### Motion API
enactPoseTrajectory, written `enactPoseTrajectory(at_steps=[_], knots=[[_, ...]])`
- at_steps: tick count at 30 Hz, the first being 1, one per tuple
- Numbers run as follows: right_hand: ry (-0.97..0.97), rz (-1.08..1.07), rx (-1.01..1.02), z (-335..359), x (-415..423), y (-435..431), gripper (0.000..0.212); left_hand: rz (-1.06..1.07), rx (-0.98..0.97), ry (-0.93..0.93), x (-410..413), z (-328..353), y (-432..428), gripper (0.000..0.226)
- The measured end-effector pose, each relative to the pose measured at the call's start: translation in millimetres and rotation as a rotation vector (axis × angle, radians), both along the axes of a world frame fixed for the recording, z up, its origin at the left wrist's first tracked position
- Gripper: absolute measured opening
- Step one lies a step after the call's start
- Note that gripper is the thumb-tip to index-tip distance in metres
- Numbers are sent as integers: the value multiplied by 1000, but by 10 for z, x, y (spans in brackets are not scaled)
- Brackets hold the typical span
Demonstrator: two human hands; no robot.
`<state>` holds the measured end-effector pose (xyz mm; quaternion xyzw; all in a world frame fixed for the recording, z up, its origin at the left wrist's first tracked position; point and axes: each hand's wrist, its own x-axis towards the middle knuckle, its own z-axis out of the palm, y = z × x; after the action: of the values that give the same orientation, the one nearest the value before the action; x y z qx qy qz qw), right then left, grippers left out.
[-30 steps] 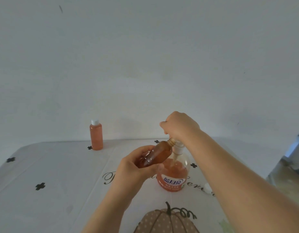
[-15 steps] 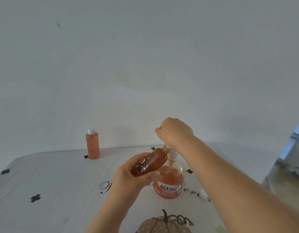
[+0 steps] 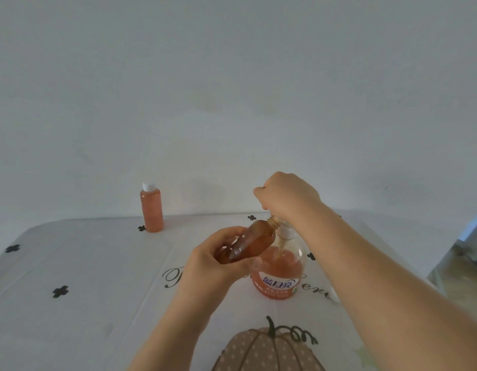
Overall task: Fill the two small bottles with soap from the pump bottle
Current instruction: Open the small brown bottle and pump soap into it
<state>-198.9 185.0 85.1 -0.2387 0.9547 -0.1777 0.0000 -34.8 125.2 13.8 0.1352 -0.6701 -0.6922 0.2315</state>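
Observation:
My left hand (image 3: 217, 263) grips an uncapped small bottle (image 3: 254, 243) of orange soap, tilted so its open neck points up and right under the pump's spout. The pump bottle (image 3: 281, 274), clear with orange soap and a blue-and-white label, stands on the table just behind it. My right hand (image 3: 285, 195) is curled over the pump head, which it hides. A second small bottle (image 3: 151, 208), full of orange soap and closed with a white cap, stands upright at the back left of the table.
The table (image 3: 84, 277) wears a white cloth with black crosses, script lettering and a pumpkin print (image 3: 267, 349) at the front. A small white cap (image 3: 334, 295) lies right of the pump bottle, partly behind my right forearm. A plain wall rises behind.
The hands and bottles keep the same hold. The camera dipped and rose again, so everything shifts slightly in the frame.

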Motion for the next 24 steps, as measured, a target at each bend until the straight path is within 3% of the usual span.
enactPoseTrajectory(at_steps=[24], knots=[[-1, 0, 9, 136, 17, 21, 23, 41, -22, -2, 24, 38, 21, 44]])
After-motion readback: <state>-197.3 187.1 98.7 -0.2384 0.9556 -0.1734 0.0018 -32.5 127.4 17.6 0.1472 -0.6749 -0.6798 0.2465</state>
